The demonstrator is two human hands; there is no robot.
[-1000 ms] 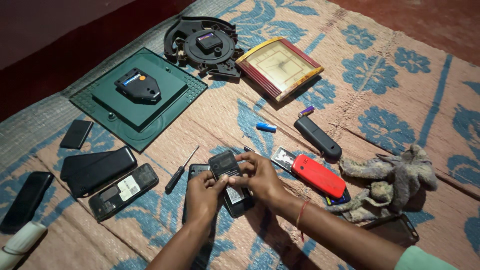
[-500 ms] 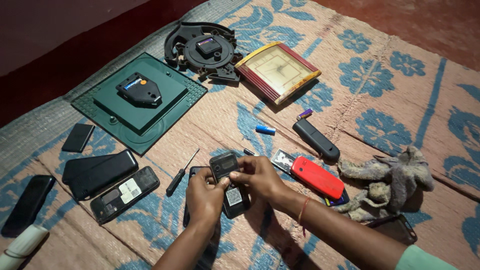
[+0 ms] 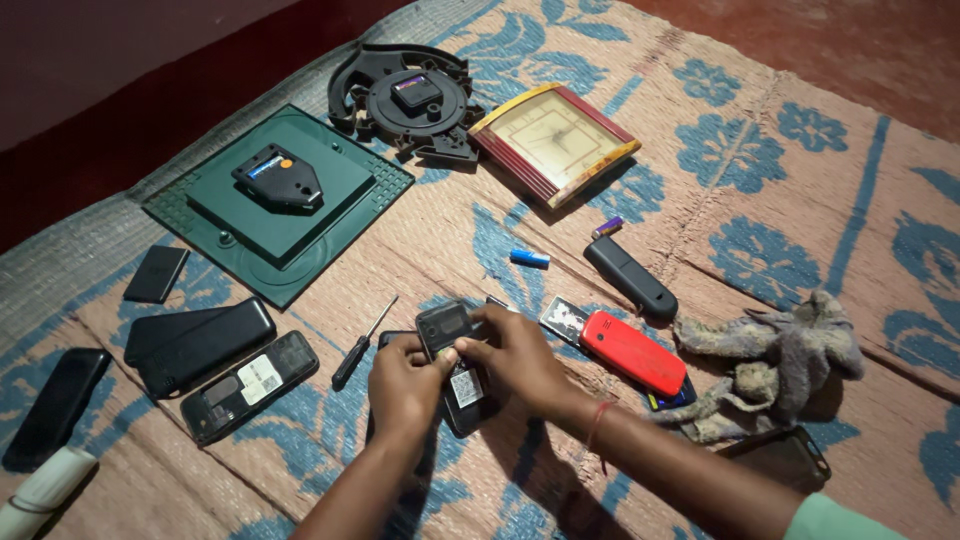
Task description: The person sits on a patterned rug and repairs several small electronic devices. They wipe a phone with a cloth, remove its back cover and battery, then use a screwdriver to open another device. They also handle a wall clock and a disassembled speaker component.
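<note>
Little had shifted since the earlier frames: both hands stayed over the small dark open-backed mobile phone (image 3: 447,330) above the woven mat (image 3: 760,190). Left hand (image 3: 402,385) and right hand (image 3: 520,360) pinched it, fingers curled closed, a black-handled screwdriver (image 3: 362,345) just beside.

Both hands (image 3: 460,370) together, fingers (image 3: 478,348) curled.

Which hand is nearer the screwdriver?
Left. The left hand sits just right of the screwdriver; the right hand lies farther right, beyond the phone both hold.
</note>
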